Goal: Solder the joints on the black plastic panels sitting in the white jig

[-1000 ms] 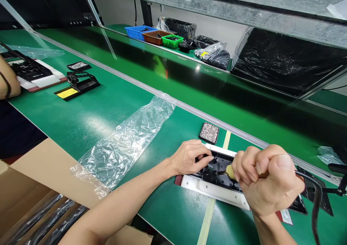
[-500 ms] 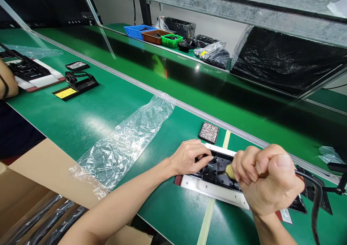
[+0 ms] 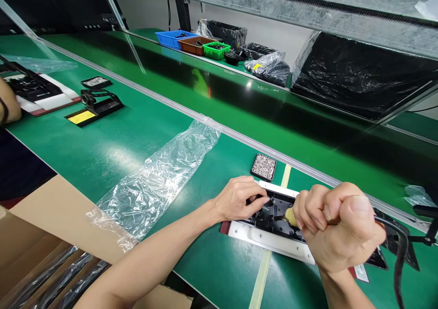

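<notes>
On the green bench, beside a clear plastic bag (image 3: pixel 160 181), the left hand (image 3: pixel 237 198) pinches a small piece on the black part (image 3: pixel 273 215) in its white holder (image 3: pixel 270 241), while the right hand (image 3: pixel 337 227) is fisted tightly round a corded tool (image 3: pixel 393 236).

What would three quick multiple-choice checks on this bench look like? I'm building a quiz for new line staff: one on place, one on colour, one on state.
1. Where does the small tray of screws lie?
A. On the cardboard box
B. Just beyond the black part
C. Inside the plastic bag

2. What colour is the middle of the three bins at the far bench?
A. Brown
B. Yellow
C. White

3. How is the right hand?
A. Flat on the mat
B. Open in the air
C. Fisted around a corded tool

Key: 1 B, it sits behind the black part that the left hand steadies; 2 A, brown between blue and green; 3 C, fingers are curled shut, with a black cable trailing out.
</notes>
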A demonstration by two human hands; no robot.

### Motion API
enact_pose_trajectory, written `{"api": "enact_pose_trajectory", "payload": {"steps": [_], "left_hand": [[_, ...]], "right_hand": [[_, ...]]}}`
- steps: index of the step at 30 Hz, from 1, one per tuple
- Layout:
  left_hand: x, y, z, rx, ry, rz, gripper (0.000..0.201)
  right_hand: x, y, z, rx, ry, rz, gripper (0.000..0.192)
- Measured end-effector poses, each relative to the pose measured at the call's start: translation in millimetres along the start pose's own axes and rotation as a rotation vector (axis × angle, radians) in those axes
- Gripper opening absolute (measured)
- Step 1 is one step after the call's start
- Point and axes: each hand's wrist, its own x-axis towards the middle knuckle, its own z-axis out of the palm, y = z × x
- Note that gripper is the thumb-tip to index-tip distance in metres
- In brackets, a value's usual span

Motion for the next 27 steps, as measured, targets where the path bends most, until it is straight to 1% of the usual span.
{"api": "enact_pose_trajectory", "payload": {"steps": [5, 13, 27], "left_hand": [[0.0, 1.1, 0.3, 0.012, 0.001, -0.002, 0.021], [-0.6, 0.8, -0.2, 0.003, -0.001, -0.007, 0.020], [-0.5, 1.7, -1.4, 0.012, -0.005, -0.007, 0.021]], "right_hand": [[1.8, 0.3, 1.3, 0.005, -0.002, 0.002, 0.041], [0.9, -0.3, 3.1, 0.009, 0.030, 0.026, 0.041], [-0.6, 0.9, 2.1, 0.021, 0.006, 0.029, 0.041]]}}
